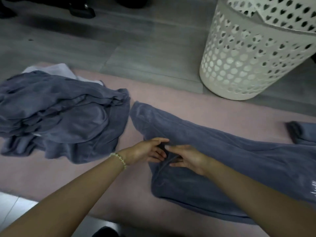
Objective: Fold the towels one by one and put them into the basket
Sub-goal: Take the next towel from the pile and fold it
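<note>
Forearms reach in from 6 o'clock and meet at the centre, where the left hand (147, 151), with a bead bracelet (119, 159) on its wrist, and the right hand (188, 158) both pinch a bunched ridge of the grey-blue towel (230, 147). This towel lies crumpled on the pink mat (171, 93), trailing off towards 3 o'clock. The step looks like finding an edge. It would go best by sliding the hands apart along the hem to the corners, pulling the cloth taut and flat before the first fold. The pile of unfolded towels (59, 113) waits at 9 o'clock, just beside the towel's near end. The white perforated laundry basket (239, 65) stands on the grey floor at 1 o'clock; its opening is out of view, so what it holds cannot be told.
</note>
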